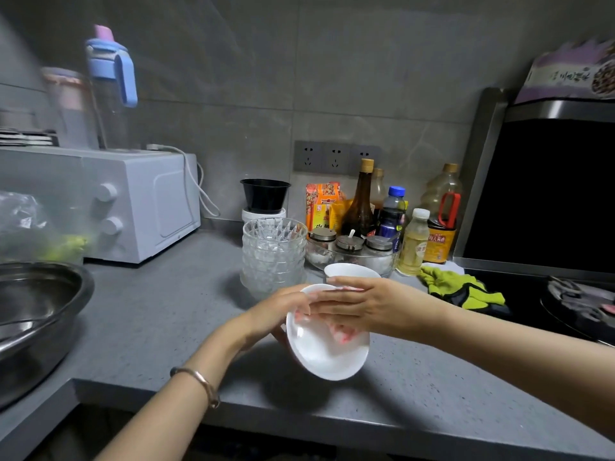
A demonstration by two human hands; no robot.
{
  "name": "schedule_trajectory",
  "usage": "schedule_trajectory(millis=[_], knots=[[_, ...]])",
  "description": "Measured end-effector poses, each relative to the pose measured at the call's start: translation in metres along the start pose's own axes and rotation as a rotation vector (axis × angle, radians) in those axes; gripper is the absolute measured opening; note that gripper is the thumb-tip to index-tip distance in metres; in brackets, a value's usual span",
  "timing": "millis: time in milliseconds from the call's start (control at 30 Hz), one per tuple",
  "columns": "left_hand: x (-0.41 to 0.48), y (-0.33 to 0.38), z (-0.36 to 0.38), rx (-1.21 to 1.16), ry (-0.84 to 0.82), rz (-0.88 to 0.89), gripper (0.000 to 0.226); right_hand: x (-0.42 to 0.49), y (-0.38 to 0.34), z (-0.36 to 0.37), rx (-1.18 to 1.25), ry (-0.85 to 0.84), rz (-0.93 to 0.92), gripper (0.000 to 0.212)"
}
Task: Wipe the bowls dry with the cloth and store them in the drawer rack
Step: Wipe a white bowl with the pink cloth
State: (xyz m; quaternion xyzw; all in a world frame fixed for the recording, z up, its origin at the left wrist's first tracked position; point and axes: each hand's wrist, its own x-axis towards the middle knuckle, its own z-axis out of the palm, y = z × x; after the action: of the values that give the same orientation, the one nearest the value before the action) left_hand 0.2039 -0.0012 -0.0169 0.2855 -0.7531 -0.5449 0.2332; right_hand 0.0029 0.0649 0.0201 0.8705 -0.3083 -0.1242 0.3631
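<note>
A white bowl (327,351) is tilted on its side above the grey counter (159,314), its opening facing right. My left hand (276,316) grips its rim and back from the left. My right hand (356,306) lies across the bowl's mouth with the fingers straight, pressing a pink-and-white cloth (342,332) inside it. A second white bowl (349,270) stands on the counter just behind my hands. A stack of several clear glass bowls (273,257) stands left of it. The drawer rack is out of view.
A big steel basin (36,314) sits at the left, a white microwave (133,201) behind it. Sauce bottles (392,211) and spice jars (349,247) line the wall. A green-and-black cloth (462,289) lies by the black stove (565,311) at the right.
</note>
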Motion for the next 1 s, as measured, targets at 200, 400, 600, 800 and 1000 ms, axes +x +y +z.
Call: schedule_trajectory(millis=[200,400,600,800,1000], knots=[[0.0,0.006,0.012,-0.2,0.329,0.13,0.032,0.003,-0.041,0.008,0.275,0.039,0.274,0.058],[0.002,-0.003,0.028,-0.331,0.434,0.116,0.03,0.016,-0.057,-0.003,0.636,0.01,0.354,0.076],[0.005,-0.005,0.025,-0.345,0.502,0.18,0.029,0.021,-0.055,-0.011,0.247,-0.121,0.481,0.063],[0.002,-0.007,0.025,-0.334,0.455,0.14,0.03,0.018,-0.059,-0.003,0.672,0.096,0.37,0.042],[0.003,-0.007,0.019,-0.28,0.404,0.095,0.03,0.011,-0.045,0.004,0.319,0.068,0.423,0.054]])
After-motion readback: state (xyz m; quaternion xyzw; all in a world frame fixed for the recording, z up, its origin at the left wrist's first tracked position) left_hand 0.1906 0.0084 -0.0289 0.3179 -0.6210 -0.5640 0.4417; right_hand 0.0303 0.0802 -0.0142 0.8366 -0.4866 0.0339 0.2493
